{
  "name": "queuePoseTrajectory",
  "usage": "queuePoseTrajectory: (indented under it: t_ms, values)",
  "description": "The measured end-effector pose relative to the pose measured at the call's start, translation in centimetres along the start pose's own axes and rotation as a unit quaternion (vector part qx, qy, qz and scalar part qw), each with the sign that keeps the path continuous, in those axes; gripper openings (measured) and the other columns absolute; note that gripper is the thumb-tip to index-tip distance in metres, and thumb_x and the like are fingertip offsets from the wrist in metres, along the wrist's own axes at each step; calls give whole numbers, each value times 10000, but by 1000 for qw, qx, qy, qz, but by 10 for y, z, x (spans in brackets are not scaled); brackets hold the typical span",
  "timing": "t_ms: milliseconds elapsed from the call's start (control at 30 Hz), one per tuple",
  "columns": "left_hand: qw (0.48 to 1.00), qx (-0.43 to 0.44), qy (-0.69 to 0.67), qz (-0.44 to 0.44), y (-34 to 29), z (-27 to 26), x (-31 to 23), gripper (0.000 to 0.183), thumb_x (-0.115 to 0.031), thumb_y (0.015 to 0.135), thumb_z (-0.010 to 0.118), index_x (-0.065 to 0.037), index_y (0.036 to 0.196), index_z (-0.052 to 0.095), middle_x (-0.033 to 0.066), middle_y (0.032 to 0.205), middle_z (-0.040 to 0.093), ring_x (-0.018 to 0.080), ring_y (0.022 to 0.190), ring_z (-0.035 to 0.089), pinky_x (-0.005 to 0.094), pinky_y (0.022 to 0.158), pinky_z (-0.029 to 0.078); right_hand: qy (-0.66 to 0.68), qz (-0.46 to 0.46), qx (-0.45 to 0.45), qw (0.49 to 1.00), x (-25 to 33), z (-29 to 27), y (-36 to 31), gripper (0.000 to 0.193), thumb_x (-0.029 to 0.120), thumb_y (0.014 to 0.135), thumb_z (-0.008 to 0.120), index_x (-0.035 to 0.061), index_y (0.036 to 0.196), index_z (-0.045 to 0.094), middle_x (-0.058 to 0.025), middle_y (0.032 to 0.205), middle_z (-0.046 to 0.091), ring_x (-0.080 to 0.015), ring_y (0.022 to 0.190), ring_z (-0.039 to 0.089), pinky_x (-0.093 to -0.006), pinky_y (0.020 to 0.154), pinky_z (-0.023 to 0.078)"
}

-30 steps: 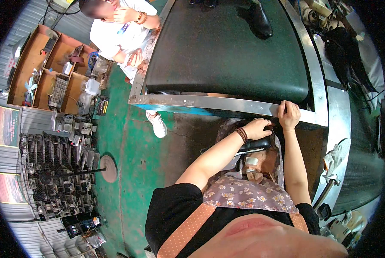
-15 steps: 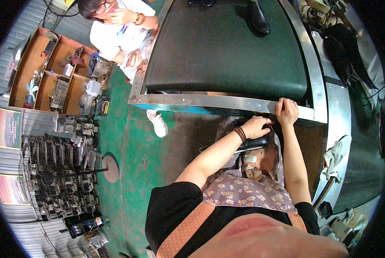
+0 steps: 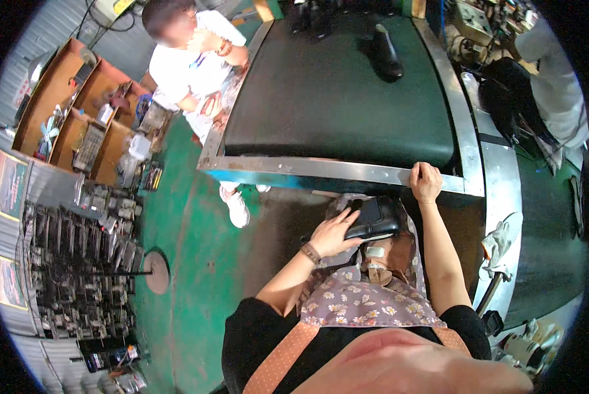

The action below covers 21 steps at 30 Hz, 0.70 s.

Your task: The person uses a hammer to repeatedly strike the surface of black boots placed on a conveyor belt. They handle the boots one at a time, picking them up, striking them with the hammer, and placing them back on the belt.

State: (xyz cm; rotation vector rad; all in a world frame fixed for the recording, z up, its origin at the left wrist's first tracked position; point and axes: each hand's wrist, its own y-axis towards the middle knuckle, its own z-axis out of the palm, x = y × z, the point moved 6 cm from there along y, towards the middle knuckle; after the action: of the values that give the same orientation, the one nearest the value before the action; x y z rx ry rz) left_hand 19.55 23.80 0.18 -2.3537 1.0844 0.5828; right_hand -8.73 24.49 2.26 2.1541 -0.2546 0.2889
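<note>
Across my lap lies a black, shiny piece of footwear, seemingly a boot or shoe, with a thin pale edge along its near side. My left hand rests on its left end, fingers spread and stretched out. To the right, my right hand has its fingers curled over the metal rail at the front of a conveyor. Beneath the footwear is a brown, worn pad over my flowered apron.
Another black boot lies on the dark conveyor belt. A person in a white shirt stands at its left side. On the right, a pale glove hangs on a handle; a fan stands left.
My left hand has moved left and spread its fingers, exposing more of the footwear. My right hand stays on the rail. The boot on the belt appears lower and further left.
</note>
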Motion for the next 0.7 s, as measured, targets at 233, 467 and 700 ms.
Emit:
queuePoseTrajectory:
  t_ms: [233, 467, 700]
  values:
    - [979, -159, -127, -13, -41, 7, 57, 642, -481, 715, 782, -68, 1188, 654, 147, 1124, 680, 287, 1040, 657, 361, 897, 507, 149, 173, 82, 970, -14, 3, -6, 161, 164, 887, 618, 10, 867, 659, -146, 721, 635, -280, 682, 638, -362, 658, 493]
    - [856, -238, -455, -65, -44, 61, 130, 409, -373, 945, 583, 0, 1053, 712, 103, 943, 713, 187, 836, 657, 313, 807, 490, 267, 131, 171, 939, 68, -33, -50, 129, 151, 838, 676, 49, 915, 661, -117, 913, 651, -307, 884, 629, -378, 795, 498]
    - [502, -228, -833, -46, -31, 96, 129, 610, -499, 982, 428, 56, 1070, 663, 214, 1078, 679, 330, 1041, 629, 438, 970, 458, 173, 14, 217, 961, 113, -33, -78, 114, 191, 813, 675, 80, 837, 680, -53, 943, 675, -253, 950, 621, -408, 853, 457]
